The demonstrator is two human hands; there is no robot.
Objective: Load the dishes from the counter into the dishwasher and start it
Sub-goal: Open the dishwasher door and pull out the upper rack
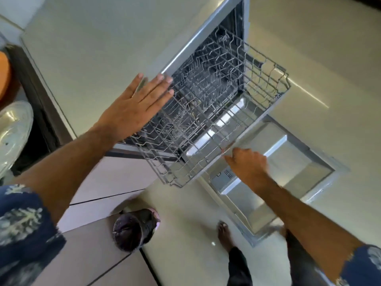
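Gripping the rack's (208, 112) front rim, right hand (248, 164) seemingly pinches wire (left hand (134, 106) flat, fingers straight, beside it).

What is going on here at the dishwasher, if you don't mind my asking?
A person stands at an open dishwasher with its door folded down. The right hand grips the front rail of the wire rack, which is slid partway out and looks empty. The left hand is open and flat over the rack's left edge. A glass dish sits at the far left, so no loading shows yet.
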